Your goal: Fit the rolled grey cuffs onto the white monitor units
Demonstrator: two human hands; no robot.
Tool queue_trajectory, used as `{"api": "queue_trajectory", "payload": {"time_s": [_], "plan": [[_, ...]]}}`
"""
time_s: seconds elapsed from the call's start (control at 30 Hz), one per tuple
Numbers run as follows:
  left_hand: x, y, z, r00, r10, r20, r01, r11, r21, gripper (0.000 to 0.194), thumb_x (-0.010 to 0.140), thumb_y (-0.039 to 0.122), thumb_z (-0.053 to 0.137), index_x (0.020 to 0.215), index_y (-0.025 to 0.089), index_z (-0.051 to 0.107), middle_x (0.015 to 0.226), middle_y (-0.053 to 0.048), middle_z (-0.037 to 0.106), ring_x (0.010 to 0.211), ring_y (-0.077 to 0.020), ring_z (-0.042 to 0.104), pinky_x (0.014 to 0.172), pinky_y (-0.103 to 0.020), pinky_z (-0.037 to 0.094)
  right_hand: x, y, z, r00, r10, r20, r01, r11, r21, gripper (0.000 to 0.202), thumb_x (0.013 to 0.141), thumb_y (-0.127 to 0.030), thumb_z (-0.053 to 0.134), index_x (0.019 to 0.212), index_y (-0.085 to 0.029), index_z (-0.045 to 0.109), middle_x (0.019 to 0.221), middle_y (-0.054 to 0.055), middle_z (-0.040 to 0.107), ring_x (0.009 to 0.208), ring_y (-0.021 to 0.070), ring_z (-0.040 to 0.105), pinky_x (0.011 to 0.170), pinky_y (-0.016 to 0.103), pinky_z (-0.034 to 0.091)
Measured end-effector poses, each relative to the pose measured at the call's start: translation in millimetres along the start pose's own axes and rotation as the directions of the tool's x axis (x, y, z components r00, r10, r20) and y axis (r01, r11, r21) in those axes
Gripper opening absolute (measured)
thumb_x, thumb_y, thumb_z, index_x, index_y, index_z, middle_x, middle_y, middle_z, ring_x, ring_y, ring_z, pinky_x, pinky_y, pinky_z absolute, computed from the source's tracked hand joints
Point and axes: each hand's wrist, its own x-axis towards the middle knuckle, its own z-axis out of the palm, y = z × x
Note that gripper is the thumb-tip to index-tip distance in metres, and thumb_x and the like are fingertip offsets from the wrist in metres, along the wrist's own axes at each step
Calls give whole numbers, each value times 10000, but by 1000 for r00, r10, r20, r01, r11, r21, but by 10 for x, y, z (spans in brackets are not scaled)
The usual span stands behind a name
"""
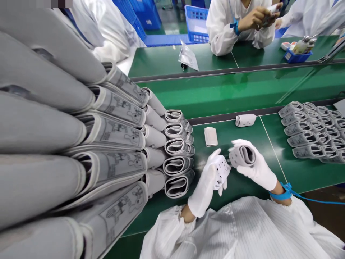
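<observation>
While our gloved hands meet over the green bench (299, 176), we list the work as partway: one rolled cuff (237, 157) in hand, beside a white unit (221, 172); whether the two are joined we cannot tell, the gap between them being blurred. Item, left rows (175, 142): grey cuffs, rolled and stacked high, larger ones nearest our view. Item, right rows (302, 126): more rolled cuffs, laid in ranks beyond the bench's white line. Which rows are done and which are left, we cannot say. Item, loose: one pale folded piece (210, 137) ahead of our hands, another (245, 120) farther off, to its right. Our left hand (202, 189): partly closed, gripping the unit by its near side, thumb above, fingertips showing beneath. Our right hand (260, 167): half open, cupped about the rolled cuff, fingers over and thumb under, open end facing us; blue strap (283, 195) at the wrist. Opposite: a co-worker (222, 28), both hands raised round a small item; clear bag (188, 57) and blue tray (298, 57) on the far bench (161, 64).
</observation>
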Motion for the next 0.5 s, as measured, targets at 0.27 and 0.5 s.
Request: {"api": "queue_trajectory", "payload": {"time_s": [0.27, 0.5], "plan": [[-50, 60, -13, 998, -1, -70, 0, 1000, -13, 1036, 938, 858, 382, 1643, 101, 315, 597, -31, 661, 396, -114, 501, 423, -203, 403, -103, -11, 151, 975, 219, 46, -223, 944, 244, 659, 1019, -747, 487, 1564, -419, 315, 1582, 128, 443, 625, 109, 617, 468, 264, 542], [-11, 4, -83, 997, -35, -71, 35, 999, -3, 978, 976, 835, 266, 1638, 119, 341, 588, -29, 645, 400, -128, 495, 404, -213, 373, -105, 83, 118, 994, 51, 95, -54, 998, 33, 948, 881, -472, 848, 1617, -375, 259, 1651, 134, 356, 1360, 322, 575, 1096, 467, 568]]}}
